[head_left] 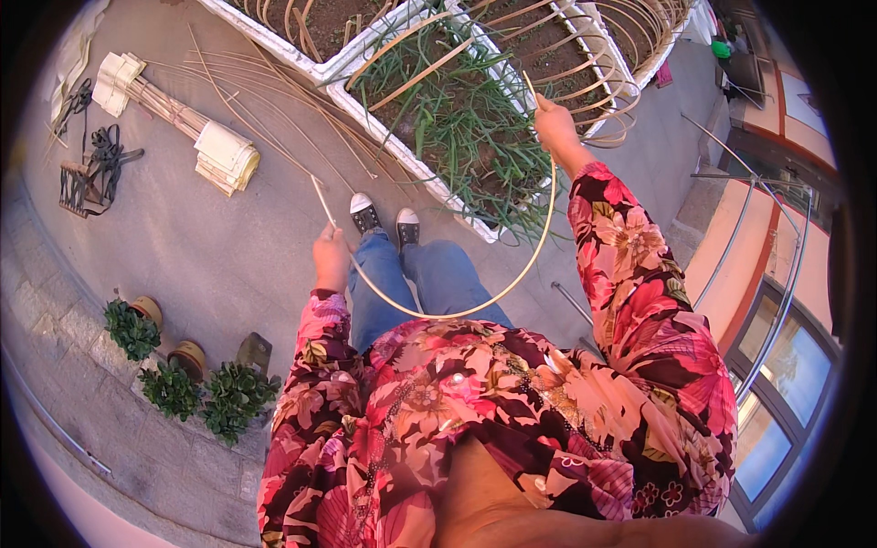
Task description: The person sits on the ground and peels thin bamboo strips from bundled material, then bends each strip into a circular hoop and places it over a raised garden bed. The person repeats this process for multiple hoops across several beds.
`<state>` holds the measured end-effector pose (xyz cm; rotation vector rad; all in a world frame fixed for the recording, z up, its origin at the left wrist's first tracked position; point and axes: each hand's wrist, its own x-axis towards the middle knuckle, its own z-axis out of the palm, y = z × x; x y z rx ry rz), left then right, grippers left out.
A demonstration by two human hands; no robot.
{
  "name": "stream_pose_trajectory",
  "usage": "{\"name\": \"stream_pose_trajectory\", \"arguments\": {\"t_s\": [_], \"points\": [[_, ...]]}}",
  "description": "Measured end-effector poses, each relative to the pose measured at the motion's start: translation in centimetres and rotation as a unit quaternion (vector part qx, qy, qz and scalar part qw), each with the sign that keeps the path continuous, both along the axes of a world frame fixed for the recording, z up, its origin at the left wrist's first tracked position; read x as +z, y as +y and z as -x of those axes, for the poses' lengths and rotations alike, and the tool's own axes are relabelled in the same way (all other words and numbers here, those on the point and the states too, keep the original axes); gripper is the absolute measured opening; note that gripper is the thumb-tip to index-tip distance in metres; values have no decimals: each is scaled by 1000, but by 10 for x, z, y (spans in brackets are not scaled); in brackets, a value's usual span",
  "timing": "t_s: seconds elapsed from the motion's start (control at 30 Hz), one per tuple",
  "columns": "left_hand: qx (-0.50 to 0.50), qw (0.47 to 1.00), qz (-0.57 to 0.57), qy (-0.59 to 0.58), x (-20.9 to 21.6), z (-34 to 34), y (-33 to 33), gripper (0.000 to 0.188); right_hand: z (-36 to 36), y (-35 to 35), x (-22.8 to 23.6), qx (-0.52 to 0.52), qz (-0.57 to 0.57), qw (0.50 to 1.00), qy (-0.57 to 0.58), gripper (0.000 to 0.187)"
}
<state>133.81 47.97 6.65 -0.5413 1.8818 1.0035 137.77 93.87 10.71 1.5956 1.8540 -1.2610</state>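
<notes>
A thin, pale bamboo strip [448, 315] bends in a wide U in front of my body, with one end in each hand. My left hand [331, 259] is closed round it near one end, and a short tip pokes out past the fist toward the ground. Higher up and to the right, my right hand [555, 128] grips the other end, its tip rising above the fingers. That hand is over the edge of a white planter box [402, 146], where long green onion-like leaves [466, 119] grow in dark soil.
More planter boxes with arched strips [548, 46] stand at the far side. Loose strips [274, 110] and a bundle of sticks with pale wrapping [178, 114] lie on the paving at left. Potted plants [174, 388] line the left; metal railings [786, 265] stand at right.
</notes>
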Motion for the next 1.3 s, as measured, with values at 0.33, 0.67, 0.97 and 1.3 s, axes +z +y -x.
{"name": "stream_pose_trajectory", "arguments": {"t_s": [0.33,0.67,0.97,1.3], "points": [[-16,996,-89,-4,-39,6,154,36,39,180,-108,647,-201,720,-152,32],[41,997,-71,11,-96,21,182,38,74,169,-147,611,-153,766,-131,32],[90,991,-94,6,-89,28,188,32,89,150,-151,667,-127,733,-44,9],[129,991,-32,-23,-136,31,201,23,138,136,-261,842,-79,519,-128,6]]}}
